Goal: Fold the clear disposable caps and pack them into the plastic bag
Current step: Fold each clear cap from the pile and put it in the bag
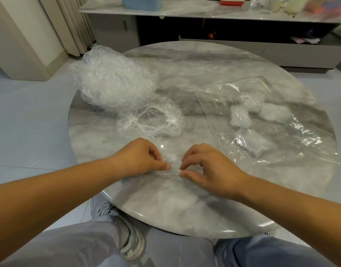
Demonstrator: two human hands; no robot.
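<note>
we pinch a small folded cap [172, 162] on the near table [185, 209]: left hand [140, 158] and right hand [208, 168] fingers curled on it. loose caps pile [111, 79] lies far left, one open cap [152, 120] just beyond our hands. plastic bag [262, 116] lies right, holding folded caps [241, 115].

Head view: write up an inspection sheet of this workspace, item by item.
Surface: round marble table, glossy.
Job's things: cap pile far left; one open cap in front of it; held cap near the front edge, crumpled small; bag lying flat on the right, with three folded caps showing through it.
Clutter: nothing seen.
Grippers: left hand and right hand both pinch the held cap.
Cables: nothing seen.
Surroundings: low cabinet behind, with a blue box on top; curtain far left; pale floor; a shoe below the table edge.
</note>
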